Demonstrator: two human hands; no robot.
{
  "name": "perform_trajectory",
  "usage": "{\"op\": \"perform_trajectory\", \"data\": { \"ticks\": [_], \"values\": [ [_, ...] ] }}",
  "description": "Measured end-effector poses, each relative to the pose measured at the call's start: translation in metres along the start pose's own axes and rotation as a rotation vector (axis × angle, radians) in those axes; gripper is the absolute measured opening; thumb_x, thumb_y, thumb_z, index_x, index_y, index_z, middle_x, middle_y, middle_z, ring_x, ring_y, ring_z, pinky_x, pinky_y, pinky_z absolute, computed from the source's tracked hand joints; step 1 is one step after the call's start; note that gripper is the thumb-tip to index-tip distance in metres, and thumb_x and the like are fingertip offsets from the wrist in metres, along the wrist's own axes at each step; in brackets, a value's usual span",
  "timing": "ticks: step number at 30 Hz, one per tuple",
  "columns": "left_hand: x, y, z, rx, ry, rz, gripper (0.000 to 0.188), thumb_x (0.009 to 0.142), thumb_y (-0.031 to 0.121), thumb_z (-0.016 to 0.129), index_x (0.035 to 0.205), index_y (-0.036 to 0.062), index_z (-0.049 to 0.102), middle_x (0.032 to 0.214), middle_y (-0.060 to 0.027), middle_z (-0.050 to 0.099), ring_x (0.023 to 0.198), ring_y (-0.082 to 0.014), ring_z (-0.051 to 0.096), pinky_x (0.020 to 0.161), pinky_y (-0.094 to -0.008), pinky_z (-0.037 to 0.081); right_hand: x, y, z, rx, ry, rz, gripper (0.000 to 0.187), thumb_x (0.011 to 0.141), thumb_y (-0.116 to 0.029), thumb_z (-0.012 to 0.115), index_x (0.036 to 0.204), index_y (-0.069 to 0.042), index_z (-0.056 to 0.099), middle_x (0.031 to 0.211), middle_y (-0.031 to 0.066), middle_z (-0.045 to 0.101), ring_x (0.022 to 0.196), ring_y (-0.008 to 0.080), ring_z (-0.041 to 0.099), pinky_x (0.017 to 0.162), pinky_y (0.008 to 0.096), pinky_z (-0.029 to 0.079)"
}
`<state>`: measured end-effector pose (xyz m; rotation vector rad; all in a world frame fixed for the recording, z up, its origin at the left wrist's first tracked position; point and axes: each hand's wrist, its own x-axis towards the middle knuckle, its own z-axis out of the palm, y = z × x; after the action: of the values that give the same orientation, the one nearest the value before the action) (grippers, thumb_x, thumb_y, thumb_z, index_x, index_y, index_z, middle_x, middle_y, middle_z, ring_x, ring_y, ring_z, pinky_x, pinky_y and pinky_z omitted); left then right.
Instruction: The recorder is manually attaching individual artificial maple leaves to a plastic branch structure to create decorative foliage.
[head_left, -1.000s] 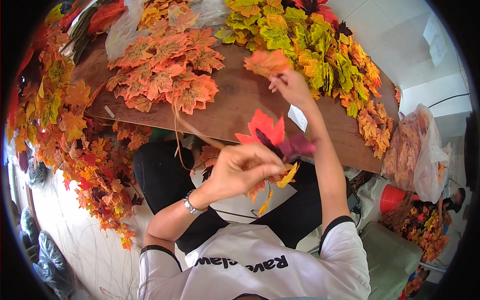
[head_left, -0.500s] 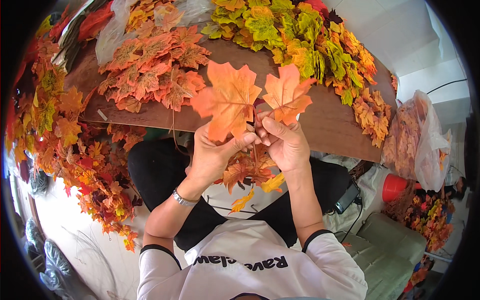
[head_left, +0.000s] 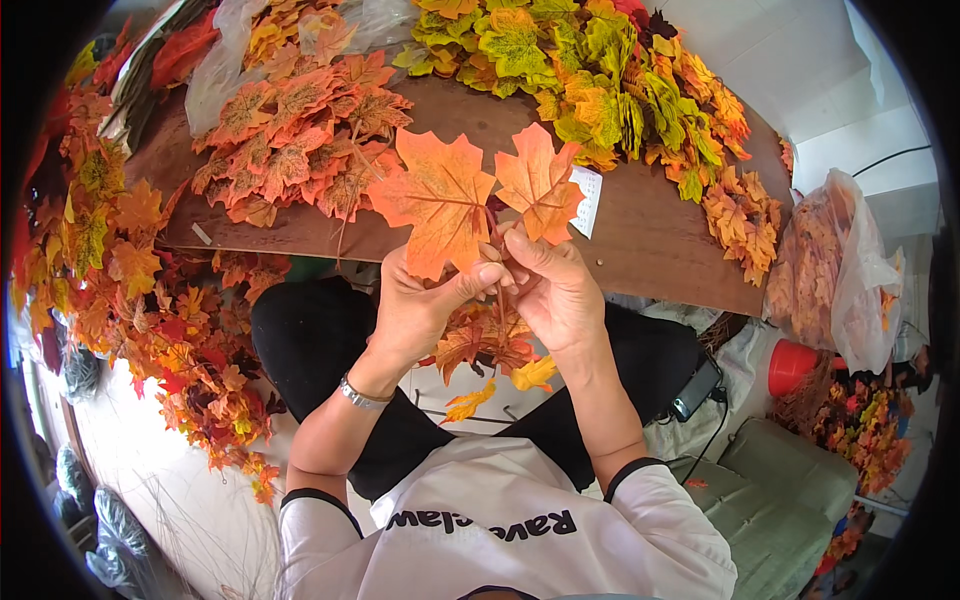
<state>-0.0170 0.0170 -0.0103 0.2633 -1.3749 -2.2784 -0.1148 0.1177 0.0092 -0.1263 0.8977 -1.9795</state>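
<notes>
Above my lap, at the near edge of the table, my left hand (head_left: 415,312) and my right hand (head_left: 560,298) meet, fingertips pinched together on the stem of an artificial maple leaf garland. A large orange leaf (head_left: 437,195) stands up over my left fingers. A smaller orange leaf (head_left: 540,185) rises over my right fingers. Below the hands hangs more of the garland, with orange leaves (head_left: 485,340) and yellow ones (head_left: 534,373) at its lower end. The exact joint between my fingertips is hidden.
The brown table (head_left: 660,250) carries a pile of orange leaves (head_left: 300,130), a heap of yellow-green leaves (head_left: 590,90) and a white card (head_left: 586,200). Garlands (head_left: 190,340) hang at the left. A plastic bag of leaves (head_left: 815,260), a red container (head_left: 792,368) and a phone (head_left: 697,390) are at the right.
Both hands and the two upright leaves have shifted slightly left, uncovering more of the white card on the table. My fingers stay pinched on the garland.
</notes>
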Motion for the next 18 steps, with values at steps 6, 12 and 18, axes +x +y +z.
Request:
{"op": "perform_trajectory", "data": {
  "ticks": [6, 12, 18],
  "values": [
    [0.000, 0.001, -0.001, 0.012, 0.017, -0.006, 0.014, 0.079, 0.008, 0.065, 0.089, 0.0002, 0.058, 0.077, -0.0053, 0.063, 0.067, -0.0083, 0.056, 0.060, -0.0206, 0.045, 0.001, 0.002, -0.007, 0.102, -0.073, 0.078, 0.017, 0.080, -0.011, 0.062, 0.092, 0.001, 0.058, 0.077, 0.0031, 0.056, 0.064, 0.0094, 0.048, 0.059, 0.0233, 0.040],
    [-0.002, -0.001, 0.000, -0.036, 0.028, 0.014, 0.015, 0.079, 0.006, 0.063, 0.092, 0.0002, 0.057, 0.077, -0.0061, 0.062, 0.067, -0.0100, 0.057, 0.059, -0.0208, 0.045, -0.002, 0.000, -0.003, 0.012, -0.116, 0.020, 0.013, 0.080, -0.008, 0.062, 0.086, 0.003, 0.059, 0.077, 0.0060, 0.056, 0.067, 0.0123, 0.049, 0.062, 0.0252, 0.041],
    [-0.003, 0.000, 0.000, -0.119, 0.047, -0.003, 0.015, 0.081, 0.002, 0.061, 0.094, -0.0014, 0.056, 0.080, -0.0066, 0.062, 0.068, -0.0088, 0.057, 0.062, -0.0210, 0.047, 0.002, 0.004, -0.018, -0.080, -0.247, 0.017, 0.010, 0.080, -0.007, 0.060, 0.082, 0.003, 0.059, 0.075, 0.0062, 0.054, 0.067, 0.0144, 0.049, 0.066, 0.0277, 0.042]
  ]
}}
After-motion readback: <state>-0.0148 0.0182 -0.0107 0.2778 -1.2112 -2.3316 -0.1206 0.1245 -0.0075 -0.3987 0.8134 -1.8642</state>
